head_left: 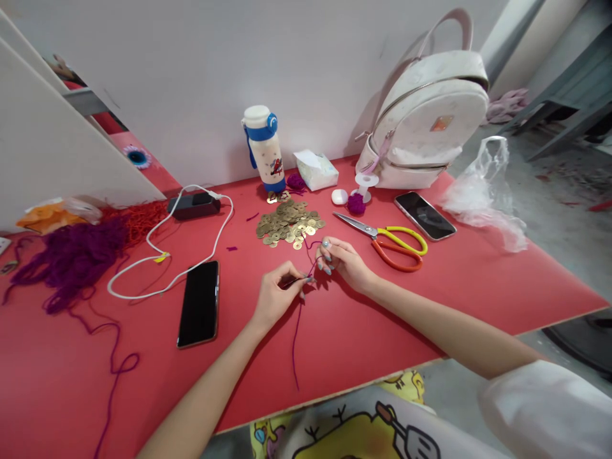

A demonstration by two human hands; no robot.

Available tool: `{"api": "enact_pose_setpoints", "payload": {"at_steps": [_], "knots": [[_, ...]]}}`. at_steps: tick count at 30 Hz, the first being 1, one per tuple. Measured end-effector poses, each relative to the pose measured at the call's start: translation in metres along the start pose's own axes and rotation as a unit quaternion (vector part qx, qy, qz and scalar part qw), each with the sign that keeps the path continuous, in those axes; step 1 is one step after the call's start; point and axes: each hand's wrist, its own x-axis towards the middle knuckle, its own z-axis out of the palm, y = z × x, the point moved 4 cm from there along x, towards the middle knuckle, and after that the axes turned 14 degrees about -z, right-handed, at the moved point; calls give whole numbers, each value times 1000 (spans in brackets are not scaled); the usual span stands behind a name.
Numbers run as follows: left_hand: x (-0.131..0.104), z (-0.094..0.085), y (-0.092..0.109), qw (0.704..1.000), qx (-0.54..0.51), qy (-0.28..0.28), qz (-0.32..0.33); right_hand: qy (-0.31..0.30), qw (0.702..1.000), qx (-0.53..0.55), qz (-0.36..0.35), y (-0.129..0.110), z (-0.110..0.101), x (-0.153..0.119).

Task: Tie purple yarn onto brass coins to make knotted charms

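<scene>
A thin purple yarn (297, 344) runs between my two hands over the red table. My left hand (282, 290) pinches it between thumb and forefinger, and one end trails down toward the table's front edge. Just to the right and slightly farther away, my right hand (343, 260) has its fingertips closed on the same yarn. From there a stretch of yarn leads back toward a heap of brass-coloured coins with holes (289, 223). Fine detail at the fingertips is too small to make out. Scissors (382, 237) with yellow and orange handles lie to the right of my right hand.
A bottle (265, 150), tissue pack (318, 171), white spool (367, 182) and white backpack (425, 121) stand along the back. Phones lie at left (199, 306) and right (425, 215). A white cable (143, 296), tangled purple yarn (71, 255) and a plastic bag (488, 191) occupy the sides.
</scene>
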Motion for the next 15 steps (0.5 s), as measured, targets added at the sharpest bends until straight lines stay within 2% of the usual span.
{"api": "enact_pose_setpoints", "payload": {"at_steps": [6,15], "knots": [[0,1,1,998,63,-9,14,22,1000,14,-11,-3,-4,5],[1,2,-2,998,49,-28,-25,33,998,-2,-44,-8,-7,9]]}}
